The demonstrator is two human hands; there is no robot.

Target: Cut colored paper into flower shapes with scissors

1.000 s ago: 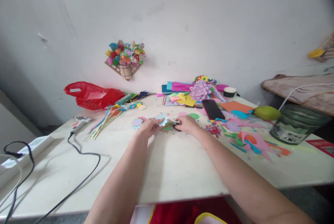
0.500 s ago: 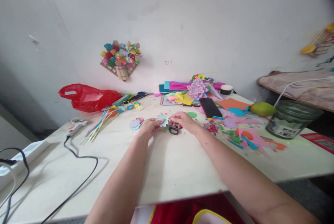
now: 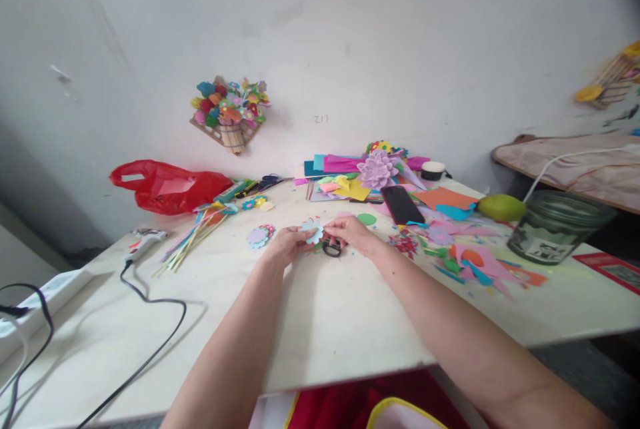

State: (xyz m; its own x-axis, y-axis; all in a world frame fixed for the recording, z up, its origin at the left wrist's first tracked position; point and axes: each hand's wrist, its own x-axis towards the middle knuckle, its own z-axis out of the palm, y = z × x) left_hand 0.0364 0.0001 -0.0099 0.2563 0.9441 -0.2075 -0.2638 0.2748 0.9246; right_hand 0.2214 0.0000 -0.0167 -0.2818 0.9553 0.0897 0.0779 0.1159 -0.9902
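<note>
My left hand (image 3: 283, 245) pinches a light-blue paper flower (image 3: 313, 228) and holds it just above the white table (image 3: 320, 322). My right hand (image 3: 353, 233) is closed beside it, its fingertips touching the flower's right edge. Black-handled scissors (image 3: 331, 247) lie on the table right under my right hand's fingers, on small scraps of green and red paper. A flat stack of cut paper flowers (image 3: 260, 236) lies a little to the left of my left hand.
A glue gun (image 3: 144, 242) with a black cable lies at the left, coloured sticks (image 3: 193, 236) and a red plastic bag (image 3: 170, 186) behind it. Coloured paper sheets, a black phone (image 3: 403, 205), a green fruit (image 3: 501, 207), a glass jar (image 3: 555, 228) and paper scraps fill the right.
My right hand has let go of the scissors, which now lie on the table, and has moved left to the blue flower. The view has shifted slightly.
</note>
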